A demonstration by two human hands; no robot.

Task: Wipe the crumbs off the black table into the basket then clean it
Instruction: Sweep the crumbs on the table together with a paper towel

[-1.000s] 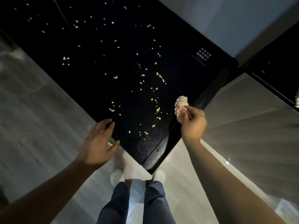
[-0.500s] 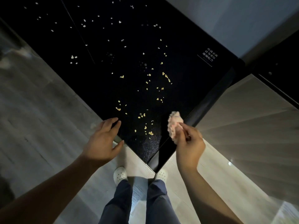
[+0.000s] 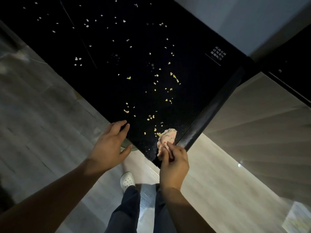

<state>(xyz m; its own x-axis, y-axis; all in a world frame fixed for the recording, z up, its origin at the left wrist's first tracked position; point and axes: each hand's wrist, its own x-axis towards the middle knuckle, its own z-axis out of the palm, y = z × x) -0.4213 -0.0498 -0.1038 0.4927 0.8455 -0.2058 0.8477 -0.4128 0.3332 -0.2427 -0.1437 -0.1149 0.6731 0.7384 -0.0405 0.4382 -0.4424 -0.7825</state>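
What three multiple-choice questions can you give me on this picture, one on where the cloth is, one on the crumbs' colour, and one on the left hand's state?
1. Where is the cloth?
A. on the floor
B. at the near corner of the black table
C. at the table's far end

2. What colour are the crumbs nearest the cloth?
A. yellow
B. green
C. blue

3. How is the left hand?
A. clenched in a fist
B. gripping the cloth
C. open, fingers at the table's edge

Answers:
1 B, the right hand pinches it on the corner nearest the person.
2 A, they show yellow against the black top.
3 C, its fingers are straight and hold nothing.
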